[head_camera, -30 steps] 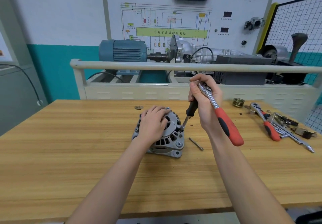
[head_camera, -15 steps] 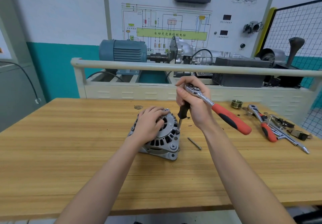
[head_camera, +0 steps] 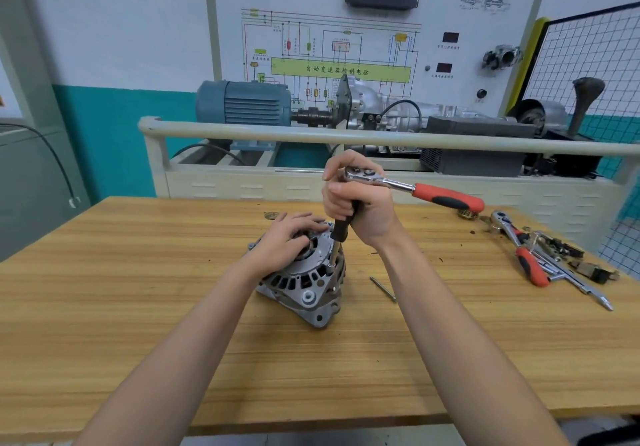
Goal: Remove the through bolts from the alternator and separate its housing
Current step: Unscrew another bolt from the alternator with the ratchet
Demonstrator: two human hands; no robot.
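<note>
We work at a wooden bench (head_camera: 104, 359) whose near edge runs below our forearms, with a broad stretch of bare board between that edge and the job. The alternator (head_camera: 304, 282) sits a little left of the bench's middle, tilted on its lugs, well in from every edge. Our left hand (head_camera: 289, 239) rests on its top with the fingers spread and lightly bent over the housing, pressing it down. Our right hand (head_camera: 360, 203) is clenched round the black extension bar (head_camera: 341, 229) just under the head of the ratchet (head_camera: 415, 191), whose red handle juts out to the right above the board; the bar's socket end meets the right rim of the housing. One loose bolt (head_camera: 382, 289) lies on the board just right of the alternator, apart from it. Farther right, near the bench's right edge, lie a second ratchet (head_camera: 519, 248) and a heap of small parts (head_camera: 568, 262). Beyond the far edge stand a pale rail (head_camera: 277, 133), a blue motor (head_camera: 242, 104) and a wiring panel (head_camera: 341, 47).
</note>
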